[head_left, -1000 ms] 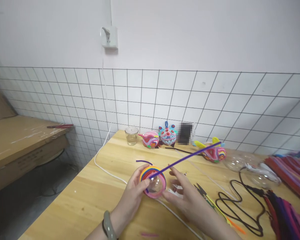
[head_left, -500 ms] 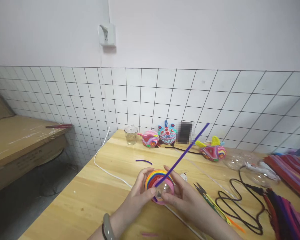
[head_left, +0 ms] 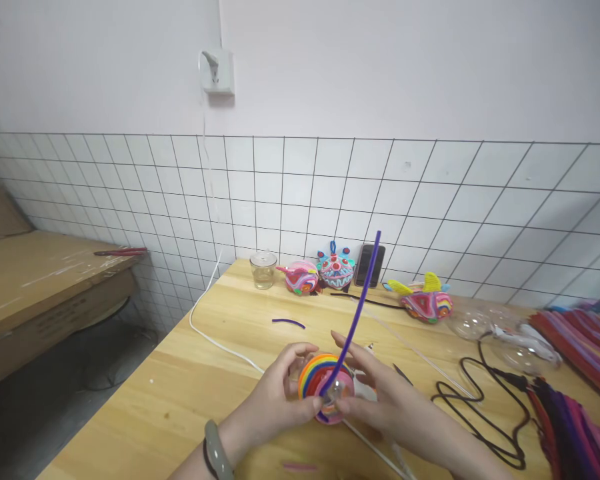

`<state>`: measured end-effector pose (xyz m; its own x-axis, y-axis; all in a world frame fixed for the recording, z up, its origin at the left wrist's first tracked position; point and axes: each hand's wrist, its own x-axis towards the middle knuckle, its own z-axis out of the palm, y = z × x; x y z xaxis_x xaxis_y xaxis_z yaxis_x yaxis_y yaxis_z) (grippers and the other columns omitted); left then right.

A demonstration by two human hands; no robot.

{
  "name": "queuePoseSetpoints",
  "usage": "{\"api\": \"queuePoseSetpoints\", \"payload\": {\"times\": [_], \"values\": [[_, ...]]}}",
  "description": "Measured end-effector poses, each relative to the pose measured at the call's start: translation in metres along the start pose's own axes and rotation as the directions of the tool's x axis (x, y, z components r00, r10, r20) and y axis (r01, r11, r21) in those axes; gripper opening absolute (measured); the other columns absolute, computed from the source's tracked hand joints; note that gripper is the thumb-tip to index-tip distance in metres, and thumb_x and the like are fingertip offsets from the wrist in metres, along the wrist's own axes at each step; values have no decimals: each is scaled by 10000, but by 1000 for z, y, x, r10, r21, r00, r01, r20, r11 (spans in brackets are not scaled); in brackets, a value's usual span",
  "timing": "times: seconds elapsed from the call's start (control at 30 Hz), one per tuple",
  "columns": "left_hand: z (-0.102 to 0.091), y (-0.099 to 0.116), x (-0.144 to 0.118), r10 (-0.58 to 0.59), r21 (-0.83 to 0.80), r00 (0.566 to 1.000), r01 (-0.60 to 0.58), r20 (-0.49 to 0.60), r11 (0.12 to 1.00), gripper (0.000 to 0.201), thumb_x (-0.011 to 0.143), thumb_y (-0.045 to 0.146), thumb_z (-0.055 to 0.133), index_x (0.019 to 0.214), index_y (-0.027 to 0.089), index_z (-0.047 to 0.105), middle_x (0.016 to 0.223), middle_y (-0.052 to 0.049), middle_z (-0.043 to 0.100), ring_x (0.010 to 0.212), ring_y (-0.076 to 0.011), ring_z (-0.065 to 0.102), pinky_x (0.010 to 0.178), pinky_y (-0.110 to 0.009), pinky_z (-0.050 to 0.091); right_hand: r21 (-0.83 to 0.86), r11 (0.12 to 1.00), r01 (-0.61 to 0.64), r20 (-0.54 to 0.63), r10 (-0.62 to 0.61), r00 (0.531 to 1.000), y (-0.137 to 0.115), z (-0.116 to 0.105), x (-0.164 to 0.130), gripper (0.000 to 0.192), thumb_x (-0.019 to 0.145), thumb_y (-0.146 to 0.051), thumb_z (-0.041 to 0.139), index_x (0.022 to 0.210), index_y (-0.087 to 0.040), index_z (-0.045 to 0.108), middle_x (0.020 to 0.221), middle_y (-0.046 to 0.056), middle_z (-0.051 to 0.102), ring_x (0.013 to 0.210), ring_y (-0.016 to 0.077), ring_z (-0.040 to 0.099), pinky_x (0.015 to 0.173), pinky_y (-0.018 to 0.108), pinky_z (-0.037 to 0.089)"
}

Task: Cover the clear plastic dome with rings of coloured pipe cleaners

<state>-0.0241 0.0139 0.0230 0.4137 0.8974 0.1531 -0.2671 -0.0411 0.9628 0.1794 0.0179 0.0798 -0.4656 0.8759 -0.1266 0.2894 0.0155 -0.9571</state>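
A clear plastic ball point(head_left: 336, 389), partly covered in curved rows of rainbow pipe cleaner, is held between my two hands above the wooden table. My left hand point(head_left: 280, 392) grips its left side, with the thumb near the lower end of a purple pipe cleaner point(head_left: 359, 308). That strip rises from the ball's front, leaning slightly right, its upper end loose. On the ball's right side, my right hand point(head_left: 387, 393) has its thumb on the front and its fingers around the back. A short purple piece point(head_left: 289, 322) lies behind my hands.
Along the wall stand a glass point(head_left: 263, 272), decorated balls point(head_left: 335, 268), a phone point(head_left: 369, 267) and a fish-like ornament point(head_left: 427, 303). Clear balls point(head_left: 523, 353), a coiled black cable point(head_left: 460, 393) and bundled pipe cleaners point(head_left: 575, 427) lie right. A white cord point(head_left: 220, 345) crosses the table.
Both hands and the ball have shifted slightly right and down. The purple pipe cleaner has swung left and stands more upright. My right arm now covers most of the tools on the table.
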Motion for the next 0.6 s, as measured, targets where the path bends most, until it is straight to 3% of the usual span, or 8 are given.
{"api": "queuePoseSetpoints", "payload": {"times": [0.1, 0.23, 0.37, 0.47, 0.6], "values": [[2, -1, 0, 33, 141, 999, -30, -16, 990, 522, 731, 253, 748, 1190, 222, 501, 1183, -103, 572, 1117, -277, 582, 931, -404, 476, 20, 997, 78, -70, -77, 995, 1, -4, -1, 690, 770, -398, 732, 1378, -215, 463, 1380, 124, 536, 1321, 273, 442, 1059, 423, 395], [2, -3, 2, 108, 193, 993, -98, -46, 976, 490, 749, 261, 723, 1185, 217, 504, 1214, -114, 565, 1149, -288, 569, 957, -425, 478, 199, 960, 196, -154, -167, 974, -4, -2, -3, 314, 772, -472, 725, 953, -217, 704, 1271, 104, 624, 1202, 264, 570, 983, 377, 476], [-2, -4, 6, 183, 190, 976, -159, -119, 969, 473, 775, 300, 702, 1189, 216, 490, 1233, -124, 561, 1162, -283, 566, 978, -431, 472, -64, 938, 342, -278, -346, 896, -18, -1, -8, 182, 817, -406, 688, 804, -241, 764, 1048, 83, 733, 1023, 222, 675, 869, 294, 548], [-3, -2, 8, 231, 235, 955, -185, -186, 954, 466, 782, 285, 691, 1190, 212, 478, 1251, -129, 537, 1165, -273, 564, 989, -426, 469, -313, 850, 423, -176, -490, 854, -25, -5, -12, 140, 851, -251, 645, 842, -249, 784, 921, 70, 779, 863, 188, 730, 790, 237, 576], [-4, 2, 9, 315, 367, 914, -209, -256, 906, 435, 780, 221, 668, 1175, 227, 485, 1271, -118, 495, 1205, -261, 526, 995, -415, 476, -453, 717, 530, 3, -594, 805, -17, -7, -13, 222, 877, -199, 613, 1012, -289, 764, 1000, 54, 779, 908, 180, 736, 814, 208, 571]]}}
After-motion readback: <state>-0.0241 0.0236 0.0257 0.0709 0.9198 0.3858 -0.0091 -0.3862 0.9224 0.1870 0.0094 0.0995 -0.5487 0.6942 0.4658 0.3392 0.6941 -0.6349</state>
